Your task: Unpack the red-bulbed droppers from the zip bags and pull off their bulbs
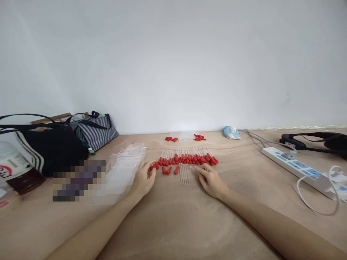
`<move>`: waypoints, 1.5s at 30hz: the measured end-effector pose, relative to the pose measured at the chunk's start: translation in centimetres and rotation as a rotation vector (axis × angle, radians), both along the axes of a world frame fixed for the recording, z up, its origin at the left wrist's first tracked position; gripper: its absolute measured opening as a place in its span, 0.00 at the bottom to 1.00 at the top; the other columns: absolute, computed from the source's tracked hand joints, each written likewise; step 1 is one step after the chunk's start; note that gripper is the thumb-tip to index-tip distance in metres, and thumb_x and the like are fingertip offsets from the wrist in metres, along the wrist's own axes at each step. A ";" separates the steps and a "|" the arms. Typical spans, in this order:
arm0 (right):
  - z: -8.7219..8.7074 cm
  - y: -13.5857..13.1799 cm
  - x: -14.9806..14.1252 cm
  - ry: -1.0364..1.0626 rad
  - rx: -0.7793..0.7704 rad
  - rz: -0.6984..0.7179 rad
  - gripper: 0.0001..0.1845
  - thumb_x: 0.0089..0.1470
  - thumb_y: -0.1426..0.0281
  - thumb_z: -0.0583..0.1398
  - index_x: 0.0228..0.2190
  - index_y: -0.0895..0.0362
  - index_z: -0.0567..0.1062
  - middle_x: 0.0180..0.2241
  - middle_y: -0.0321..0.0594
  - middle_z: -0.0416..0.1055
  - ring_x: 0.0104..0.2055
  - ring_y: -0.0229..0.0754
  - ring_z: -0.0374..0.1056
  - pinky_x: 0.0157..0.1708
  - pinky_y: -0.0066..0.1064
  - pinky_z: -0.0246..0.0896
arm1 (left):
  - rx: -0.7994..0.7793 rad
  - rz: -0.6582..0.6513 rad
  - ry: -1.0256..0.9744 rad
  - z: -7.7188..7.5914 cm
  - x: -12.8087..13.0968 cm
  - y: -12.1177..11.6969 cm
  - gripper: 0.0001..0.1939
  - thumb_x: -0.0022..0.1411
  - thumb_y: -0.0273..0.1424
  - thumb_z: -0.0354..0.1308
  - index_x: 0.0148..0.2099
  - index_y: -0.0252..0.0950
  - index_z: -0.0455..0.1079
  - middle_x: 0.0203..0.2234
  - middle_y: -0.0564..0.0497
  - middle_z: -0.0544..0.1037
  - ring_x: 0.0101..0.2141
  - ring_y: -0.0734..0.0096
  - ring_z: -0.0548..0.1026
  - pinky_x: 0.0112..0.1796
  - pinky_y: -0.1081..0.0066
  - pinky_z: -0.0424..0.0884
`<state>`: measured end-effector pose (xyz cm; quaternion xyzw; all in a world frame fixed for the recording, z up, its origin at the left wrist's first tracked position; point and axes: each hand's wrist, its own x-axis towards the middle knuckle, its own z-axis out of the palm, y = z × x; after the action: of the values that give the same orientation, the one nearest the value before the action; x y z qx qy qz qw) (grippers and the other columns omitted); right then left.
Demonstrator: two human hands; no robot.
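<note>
My left hand (144, 178) is closed around red rubber dropper bulbs (154, 166), beside the stack of clear bags. Three loose red bulbs (168, 170) lie just to its right. My right hand (211, 179) is closed in a pinch at the upper right end of a small row of bare glass dropper tubes (184, 176); a thin clear tube seems to be at its fingertips. Behind both hands runs a long row of assembled droppers (187, 159), their red bulbs toward me and glass stems pointing away.
Clear zip bags (121, 169) lie at left, near a pixelated item (80, 180), a black bag (59, 148), a striped bag (96, 130) and a bottle (16, 169). More red-bulbed droppers (200, 137), a blue-white packet (231, 132), a power strip (298, 169) and black headgear (311, 141) are farther off.
</note>
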<state>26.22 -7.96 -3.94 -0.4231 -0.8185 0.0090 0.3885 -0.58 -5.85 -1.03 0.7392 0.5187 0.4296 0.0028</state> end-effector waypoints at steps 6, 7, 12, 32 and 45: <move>0.4 0.6 -1.3 0.097 -0.046 -0.050 0.11 0.46 0.81 0.49 0.29 0.58 0.67 0.30 0.41 0.62 0.32 0.39 0.62 0.33 0.32 0.62 | -0.193 0.027 -0.052 0.2 -0.2 0.3 0.11 0.51 0.37 0.54 0.34 0.35 0.64 0.24 0.53 0.69 0.23 0.74 0.68 0.25 0.73 0.67; 0.5 0.6 -1.6 0.110 -0.055 -0.056 0.10 0.46 0.81 0.49 0.28 0.58 0.67 0.30 0.41 0.61 0.31 0.38 0.62 0.33 0.32 0.61 | -0.217 0.010 -0.035 0.2 0.0 0.2 0.12 0.50 0.38 0.54 0.33 0.35 0.64 0.24 0.53 0.70 0.23 0.74 0.68 0.26 0.73 0.67; 0.8 0.0 -2.8 0.118 -0.136 -0.009 0.07 0.52 0.71 0.52 0.31 0.58 0.69 0.33 0.42 0.62 0.30 0.37 0.63 0.32 0.31 0.61 | -0.235 0.026 0.011 0.8 0.2 0.2 0.15 0.50 0.43 0.54 0.34 0.36 0.67 0.26 0.52 0.73 0.27 0.71 0.69 0.30 0.71 0.67; 1.1 -0.2 -1.8 0.045 -0.069 -0.150 0.10 0.54 0.67 0.51 0.27 0.57 0.70 0.30 0.40 0.67 0.34 0.41 0.63 0.36 0.37 0.54 | -0.488 0.344 0.265 3.6 1.4 6.0 0.13 0.53 0.36 0.51 0.22 0.35 0.70 0.20 0.46 0.75 0.29 0.61 0.73 0.29 0.68 0.65; 1.6 -0.7 -1.3 -0.081 0.244 0.082 0.17 0.49 0.63 0.58 0.43 0.50 0.70 0.49 0.44 0.62 0.50 0.45 0.58 0.47 0.44 0.53 | 0.132 -0.355 0.358 0.6 4.1 -3.2 0.07 0.58 0.31 0.50 0.30 0.36 0.65 0.26 0.51 0.73 0.31 0.68 0.69 0.35 0.66 0.63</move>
<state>24.94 -8.67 -2.29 -0.3387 -0.8452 -0.0917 0.4031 3.48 -9.03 -0.41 0.8815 0.3438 0.3177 -0.0621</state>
